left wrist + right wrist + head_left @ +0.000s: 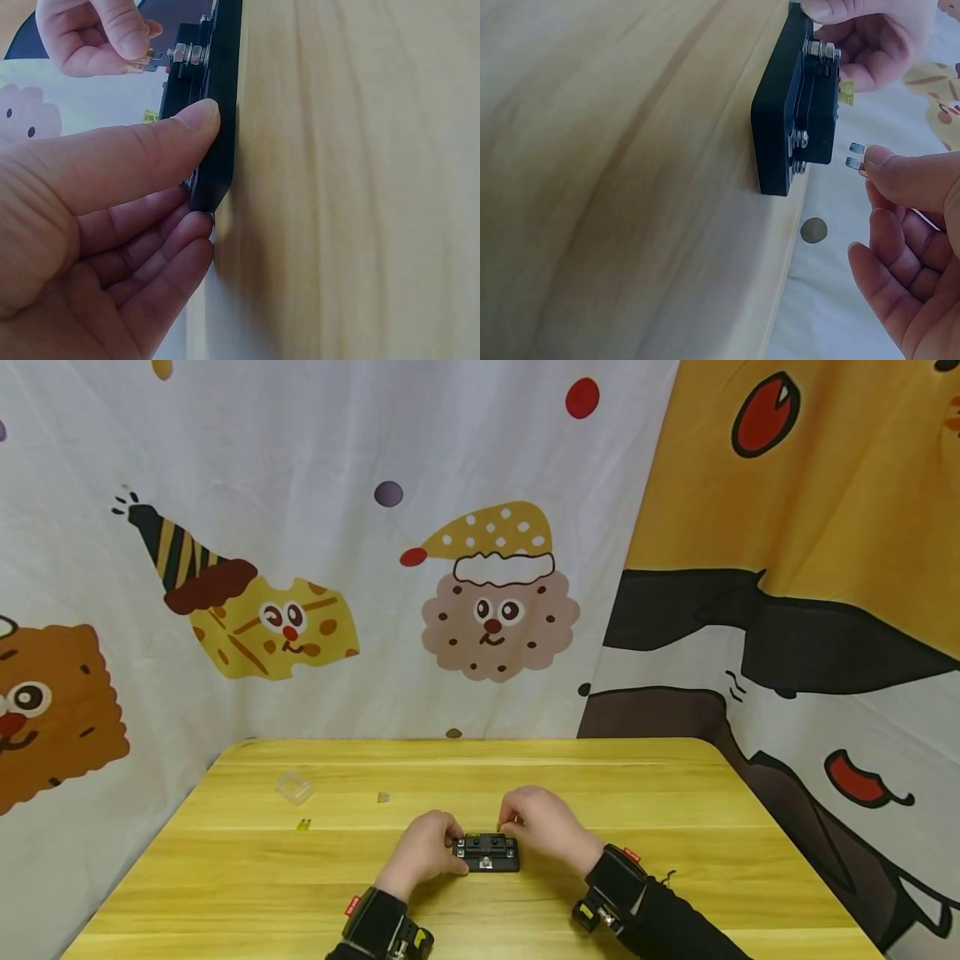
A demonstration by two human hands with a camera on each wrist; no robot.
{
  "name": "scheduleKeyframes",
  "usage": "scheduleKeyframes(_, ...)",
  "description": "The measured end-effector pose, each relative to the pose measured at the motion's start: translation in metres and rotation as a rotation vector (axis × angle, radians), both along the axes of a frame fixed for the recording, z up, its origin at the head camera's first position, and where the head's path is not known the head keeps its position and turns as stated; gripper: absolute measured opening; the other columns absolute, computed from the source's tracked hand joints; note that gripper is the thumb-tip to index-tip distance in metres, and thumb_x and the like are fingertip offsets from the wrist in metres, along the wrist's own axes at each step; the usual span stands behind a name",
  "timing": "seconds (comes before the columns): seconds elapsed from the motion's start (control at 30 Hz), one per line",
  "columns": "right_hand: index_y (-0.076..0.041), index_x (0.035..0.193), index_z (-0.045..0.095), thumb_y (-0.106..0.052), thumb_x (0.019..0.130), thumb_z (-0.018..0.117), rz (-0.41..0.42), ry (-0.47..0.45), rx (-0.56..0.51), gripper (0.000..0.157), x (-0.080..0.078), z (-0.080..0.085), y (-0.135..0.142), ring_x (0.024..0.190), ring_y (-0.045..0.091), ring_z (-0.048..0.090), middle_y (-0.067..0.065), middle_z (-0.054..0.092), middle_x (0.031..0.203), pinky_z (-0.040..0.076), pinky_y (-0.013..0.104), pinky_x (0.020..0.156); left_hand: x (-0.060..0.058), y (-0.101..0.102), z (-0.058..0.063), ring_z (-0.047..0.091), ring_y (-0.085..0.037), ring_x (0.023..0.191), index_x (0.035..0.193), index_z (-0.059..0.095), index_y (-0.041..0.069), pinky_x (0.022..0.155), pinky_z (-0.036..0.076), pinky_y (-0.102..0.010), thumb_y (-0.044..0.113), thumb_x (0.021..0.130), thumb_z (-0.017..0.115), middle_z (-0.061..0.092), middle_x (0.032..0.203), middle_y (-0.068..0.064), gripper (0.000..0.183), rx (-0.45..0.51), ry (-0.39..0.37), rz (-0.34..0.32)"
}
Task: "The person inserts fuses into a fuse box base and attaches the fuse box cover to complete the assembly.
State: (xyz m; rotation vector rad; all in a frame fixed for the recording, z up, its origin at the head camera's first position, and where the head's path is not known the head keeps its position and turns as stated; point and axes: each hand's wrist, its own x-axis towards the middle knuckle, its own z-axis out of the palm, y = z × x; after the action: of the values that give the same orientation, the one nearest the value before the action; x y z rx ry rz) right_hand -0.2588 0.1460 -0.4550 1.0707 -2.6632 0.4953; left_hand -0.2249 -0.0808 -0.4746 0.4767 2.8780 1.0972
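A black fuse block (487, 862) with metal studs and nuts sits on the wooden table. My left hand (424, 852) grips its left end, the thumb along the near side in the left wrist view. Between thumb and finger, my right hand (546, 823) pinches a small clear blade fuse (856, 148). Its two metal prongs point toward the block, a small gap apart from it in the right wrist view. A yellow blade fuse (847, 91) is seated in the block near my left fingers.
On the table's left side lie a clear plastic box (295, 788) and a pair of small yellow pieces (303, 825). A small pale piece (383, 797) lies farther right. A printed curtain (337, 527) hangs behind the table's far edge.
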Motion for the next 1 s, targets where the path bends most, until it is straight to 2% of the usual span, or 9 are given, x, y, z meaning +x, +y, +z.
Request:
scheduleKeyframes(0.47, -0.019, 0.079, 0.065, -0.014, 0.082, 0.082, 0.0, 0.009, 0.023, 0.017, 0.0046, -0.0028, -0.0053, 0.072, 0.005, 0.053, -0.01, 0.06, 0.076, 0.047, 0.025, 0.066, -0.0001, -0.0009, -0.0035, 0.048, -0.016, 0.07, 0.089, 0.07, 0.005, 0.065, 0.042, -0.032, 0.01, 0.059, 0.094, 0.056, 0.079, -0.001, 0.038, 0.007, 0.011, -0.009)
scheduleKeyframes(1.0, -0.022, 0.079, 0.064, -0.017, 0.081, 0.083, 0.011, 0.048, 0.049, 0.02, 0.0013, -0.0096, -0.0065, 0.07, 0.005, 0.052, -0.012, 0.057, 0.076, 0.046, 0.024, 0.064, -0.0021, -0.0009, -0.0027, 0.048, -0.016, 0.07, 0.089, 0.07, 0.005, 0.065, 0.042, -0.033, 0.011, 0.06, 0.094, 0.056, 0.079, -0.001, 0.038, -0.002, 0.002, -0.012)
